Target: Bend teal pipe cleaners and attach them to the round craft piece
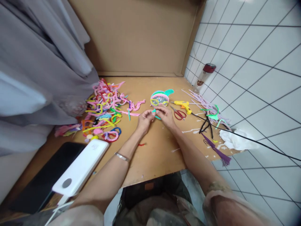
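Observation:
A short teal pipe cleaner is pinched between the fingertips of my two hands over the middle of the table. My left hand closes on its left part, thumb against forefinger. My right hand grips it from the other side, its fingers curled and partly covering it. Just beyond my hands sits a round, clear ornament trimmed with pink, yellow and teal pipe cleaner, a teal fin-like piece sticking out at its upper right. Red-handled scissors lie right of my right hand.
Behind the scissors lies a yellow glue gun, its black cord running right. Tangled pipe cleaners heap at the left, near a white power bank. Lilac stems, a purple tassel, tissue and a bottle stand or lie right.

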`<state>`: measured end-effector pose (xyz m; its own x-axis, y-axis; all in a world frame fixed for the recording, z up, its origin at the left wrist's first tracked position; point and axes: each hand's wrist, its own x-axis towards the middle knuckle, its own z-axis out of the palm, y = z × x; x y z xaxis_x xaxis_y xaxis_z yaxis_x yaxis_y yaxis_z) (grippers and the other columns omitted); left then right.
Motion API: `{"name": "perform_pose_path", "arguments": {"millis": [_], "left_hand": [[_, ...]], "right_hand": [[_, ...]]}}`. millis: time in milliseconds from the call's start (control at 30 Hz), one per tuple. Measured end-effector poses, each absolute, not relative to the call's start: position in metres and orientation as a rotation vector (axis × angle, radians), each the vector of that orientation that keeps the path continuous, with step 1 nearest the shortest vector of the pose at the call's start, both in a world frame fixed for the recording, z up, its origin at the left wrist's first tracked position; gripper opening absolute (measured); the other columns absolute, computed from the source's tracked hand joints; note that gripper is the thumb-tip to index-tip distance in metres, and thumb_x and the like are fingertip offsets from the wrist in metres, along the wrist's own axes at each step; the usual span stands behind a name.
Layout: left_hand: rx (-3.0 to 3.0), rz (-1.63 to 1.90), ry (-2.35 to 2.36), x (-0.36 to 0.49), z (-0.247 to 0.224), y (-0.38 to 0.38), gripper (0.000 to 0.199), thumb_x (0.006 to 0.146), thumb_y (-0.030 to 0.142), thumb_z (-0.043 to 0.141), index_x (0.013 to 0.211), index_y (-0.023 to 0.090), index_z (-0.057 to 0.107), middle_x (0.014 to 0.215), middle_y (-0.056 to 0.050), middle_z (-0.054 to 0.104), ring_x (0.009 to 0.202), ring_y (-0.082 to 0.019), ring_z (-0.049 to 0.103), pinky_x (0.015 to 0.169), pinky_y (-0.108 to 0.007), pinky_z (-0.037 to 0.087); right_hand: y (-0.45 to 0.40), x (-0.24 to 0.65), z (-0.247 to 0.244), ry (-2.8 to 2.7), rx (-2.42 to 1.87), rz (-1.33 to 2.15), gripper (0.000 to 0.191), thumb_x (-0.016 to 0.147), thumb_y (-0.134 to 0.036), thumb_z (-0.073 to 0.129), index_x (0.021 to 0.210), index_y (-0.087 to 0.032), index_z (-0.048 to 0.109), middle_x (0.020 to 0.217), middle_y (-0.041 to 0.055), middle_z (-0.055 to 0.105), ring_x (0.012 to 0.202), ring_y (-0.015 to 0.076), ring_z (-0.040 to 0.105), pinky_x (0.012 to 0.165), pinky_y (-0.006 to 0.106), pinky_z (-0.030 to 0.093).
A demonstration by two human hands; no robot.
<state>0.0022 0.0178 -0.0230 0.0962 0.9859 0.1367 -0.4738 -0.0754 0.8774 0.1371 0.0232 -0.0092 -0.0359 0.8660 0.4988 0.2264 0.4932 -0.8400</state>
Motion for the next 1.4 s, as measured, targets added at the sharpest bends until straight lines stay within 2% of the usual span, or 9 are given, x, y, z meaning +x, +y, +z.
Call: {"name": "perform_pose_path", "arguments": {"millis": [200, 400, 600, 800, 933, 1167, 1400], "left_hand": [[0.964, 1.452, 0.726, 0.004, -0.022, 0.019, 0.041, 0.055, 0.043, 0.09, 0.073, 0.015, 0.065, 0.056, 0.004, 0.057, 0.05, -0.006, 0.045, 0.051, -0.02, 0.036], [0.959, 1.481, 0.763, 0.006, -0.02, 0.017, 0.043, 0.054, 0.045, 0.09, 0.071, 0.016, 0.063, 0.056, 0.005, 0.058, 0.048, -0.006, 0.047, 0.049, -0.02, 0.039], [0.938, 1.515, 0.809, 0.007, -0.018, 0.015, 0.044, 0.054, 0.045, 0.089, 0.073, 0.016, 0.062, 0.055, 0.005, 0.059, 0.048, -0.007, 0.051, 0.049, -0.02, 0.042], [0.907, 1.52, 0.798, 0.008, -0.015, 0.012, 0.044, 0.056, 0.038, 0.089, 0.076, 0.018, 0.055, 0.054, 0.007, 0.056, 0.046, -0.006, 0.049, 0.047, -0.019, 0.04], [0.928, 1.476, 0.778, 0.008, -0.016, 0.014, 0.039, 0.059, 0.038, 0.087, 0.077, 0.016, 0.06, 0.056, 0.006, 0.057, 0.049, -0.006, 0.051, 0.049, -0.019, 0.04], [0.866, 1.444, 0.749, 0.006, -0.023, 0.02, 0.044, 0.053, 0.04, 0.09, 0.079, 0.015, 0.065, 0.058, 0.005, 0.059, 0.049, -0.006, 0.048, 0.049, -0.019, 0.038], [0.882, 1.422, 0.728, 0.008, -0.024, 0.018, 0.038, 0.059, 0.038, 0.088, 0.079, 0.014, 0.066, 0.056, 0.005, 0.057, 0.049, -0.006, 0.046, 0.051, -0.02, 0.036]], "right_hand": [[0.022, 0.133, -0.01, -1.5, -0.986, 0.828, 0.025, 0.079, -0.044, 0.068, 0.081, -0.022, 0.078, 0.09, 0.0054, 0.075, 0.093, 0.024, 0.067, 0.093, 0.04, 0.051], [0.019, 0.133, -0.006, -1.491, -1.027, 0.84, 0.023, 0.078, -0.041, 0.065, 0.079, -0.02, 0.076, 0.084, 0.0041, 0.074, 0.085, 0.0213, 0.065, 0.083, 0.035, 0.051], [0.019, 0.131, -0.005, -1.45, -1.039, 0.85, 0.026, 0.075, -0.046, 0.069, 0.073, -0.02, 0.072, 0.077, 0.0027, 0.071, 0.078, 0.0195, 0.061, 0.081, 0.034, 0.049], [0.017, 0.129, -0.004, -1.388, -1.048, 0.912, 0.035, 0.075, -0.052, 0.07, 0.064, -0.02, 0.064, 0.065, -0.0001, 0.062, 0.069, 0.0169, 0.054, 0.072, 0.031, 0.046], [0.017, 0.129, -0.002, -1.355, -1.059, 0.938, 0.038, 0.073, -0.055, 0.072, 0.062, -0.02, 0.06, 0.062, -0.0016, 0.057, 0.067, 0.015, 0.05, 0.07, 0.029, 0.044], [0.012, 0.127, 0.008, -1.307, -1.004, 1.158, 0.047, 0.068, -0.062, 0.073, 0.061, -0.021, 0.05, 0.06, -0.0043, 0.046, 0.059, 0.0114, 0.038, 0.06, 0.026, 0.035], [0.013, 0.127, 0.006, -1.31, -1.044, 1.158, 0.042, 0.067, -0.057, 0.073, 0.061, -0.022, 0.051, 0.058, -0.0048, 0.046, 0.059, 0.0113, 0.039, 0.06, 0.026, 0.034]]}}
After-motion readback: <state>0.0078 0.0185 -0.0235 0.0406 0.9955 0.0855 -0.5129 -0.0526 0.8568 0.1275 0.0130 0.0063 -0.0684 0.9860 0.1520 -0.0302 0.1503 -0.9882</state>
